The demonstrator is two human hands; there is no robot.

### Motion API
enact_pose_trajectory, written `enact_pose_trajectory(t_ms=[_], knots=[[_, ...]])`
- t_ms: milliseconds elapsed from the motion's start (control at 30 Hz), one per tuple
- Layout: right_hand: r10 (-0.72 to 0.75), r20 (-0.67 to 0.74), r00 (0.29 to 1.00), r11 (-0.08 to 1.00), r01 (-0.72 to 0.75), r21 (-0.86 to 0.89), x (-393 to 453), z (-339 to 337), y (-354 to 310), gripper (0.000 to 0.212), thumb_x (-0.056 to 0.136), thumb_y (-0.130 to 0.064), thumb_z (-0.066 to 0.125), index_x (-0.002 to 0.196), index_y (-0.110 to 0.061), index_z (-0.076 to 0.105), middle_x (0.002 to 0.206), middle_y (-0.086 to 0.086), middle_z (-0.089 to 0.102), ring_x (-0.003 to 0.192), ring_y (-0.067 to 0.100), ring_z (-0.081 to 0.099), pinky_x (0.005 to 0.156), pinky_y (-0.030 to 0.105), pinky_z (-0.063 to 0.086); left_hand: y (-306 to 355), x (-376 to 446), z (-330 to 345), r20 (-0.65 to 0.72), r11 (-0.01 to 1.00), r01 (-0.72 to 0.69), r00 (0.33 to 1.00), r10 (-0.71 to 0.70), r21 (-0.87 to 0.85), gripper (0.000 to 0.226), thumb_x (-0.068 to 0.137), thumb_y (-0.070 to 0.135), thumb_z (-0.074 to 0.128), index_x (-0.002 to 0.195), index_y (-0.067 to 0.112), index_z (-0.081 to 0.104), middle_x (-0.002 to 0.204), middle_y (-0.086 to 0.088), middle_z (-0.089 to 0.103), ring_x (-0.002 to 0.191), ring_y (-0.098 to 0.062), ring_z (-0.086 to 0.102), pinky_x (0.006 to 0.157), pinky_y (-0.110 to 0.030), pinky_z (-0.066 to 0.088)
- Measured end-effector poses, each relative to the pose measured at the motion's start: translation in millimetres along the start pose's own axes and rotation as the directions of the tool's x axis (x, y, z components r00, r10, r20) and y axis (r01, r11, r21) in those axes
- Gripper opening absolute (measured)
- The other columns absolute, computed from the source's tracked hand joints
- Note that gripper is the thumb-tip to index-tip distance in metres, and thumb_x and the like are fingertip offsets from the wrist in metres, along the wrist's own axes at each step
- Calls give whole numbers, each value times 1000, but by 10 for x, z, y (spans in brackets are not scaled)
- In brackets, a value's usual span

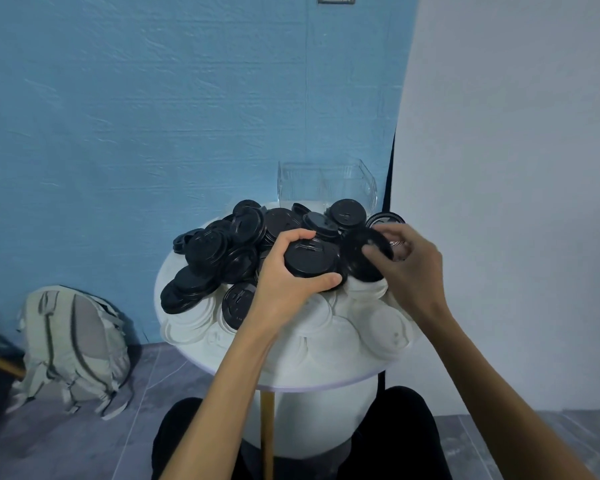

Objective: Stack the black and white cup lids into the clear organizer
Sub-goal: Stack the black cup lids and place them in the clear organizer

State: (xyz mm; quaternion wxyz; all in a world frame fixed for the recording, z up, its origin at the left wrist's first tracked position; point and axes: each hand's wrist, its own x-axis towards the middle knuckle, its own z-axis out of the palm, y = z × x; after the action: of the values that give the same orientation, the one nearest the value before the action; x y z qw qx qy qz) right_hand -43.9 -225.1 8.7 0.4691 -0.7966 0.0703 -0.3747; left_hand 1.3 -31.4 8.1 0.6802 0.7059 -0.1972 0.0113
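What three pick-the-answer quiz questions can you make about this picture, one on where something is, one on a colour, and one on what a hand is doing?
1. Where is the clear organizer?
A. At the far edge of the table, behind the lids
B. On the floor
C. In the person's lap

2. What colour are the lids nearest the person?
A. Red
B. White
C. Green

3. What is the left hand doing?
A. Lying flat on the table
B. Hanging at the side
C. Gripping a black lid

Answers:
1 A, it stands behind the black lids on the round table.
2 B, the white lids lie closest.
3 C, thumb and fingers curl round a black lid; the right hand pinches another black lid.
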Motion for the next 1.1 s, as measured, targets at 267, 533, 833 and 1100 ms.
enact_pose_trajectory(t_ms=[267, 533, 833, 1100], knots=[[-302, 172, 938, 953, 289, 95, -74, 225, -310, 32, 85, -6, 78, 111, -25, 73, 105, -9, 69, 98, 5, 66, 79, 20, 58, 81, -57, 34, 13, 998, 22, 1000, -21, -58, 94, 61, 1, 96, 138, 27, 50, 121, 11, 66, 103, 9, 64, 86, -11, 51], [-257, 461, 849, 956, 153, 250, -157, 206, -296, 23, 89, -15, 69, 112, -15, 73, 118, -5, 67, 121, 13, 61, 99, 28, 53, 43, -55, -50, 35, 994, 41, 999, -37, -102, 82, 67, -10, 87, 135, 26, 57, 109, 13, 74, 102, -7, 71, 93, -34, 59], [-230, 338, 912, 963, 164, 214, -22, 128, -137, 14, 92, -10, 72, 104, -15, 76, 116, -7, 69, 116, 10, 64, 98, 32, 54, -6, -32, -16, -25, 991, 83, 996, -86, -107, 58, 66, 6, 94, 113, 23, 64, 112, -2, 71, 101, -13, 69, 86, -30, 59], [123, 340, 932, 834, 88, -544, 417, 18, 428, 85, 72, -60, 81, 146, -42, 43, 145, -4, 43, 134, 26, 40, 114, 49, 28, 13, -15, 57, 1, 988, 114, 993, -114, -104, 61, 67, 2, 92, 118, 19, 64, 105, 6, 70, 88, 4, 68, 77, -16, 55]])
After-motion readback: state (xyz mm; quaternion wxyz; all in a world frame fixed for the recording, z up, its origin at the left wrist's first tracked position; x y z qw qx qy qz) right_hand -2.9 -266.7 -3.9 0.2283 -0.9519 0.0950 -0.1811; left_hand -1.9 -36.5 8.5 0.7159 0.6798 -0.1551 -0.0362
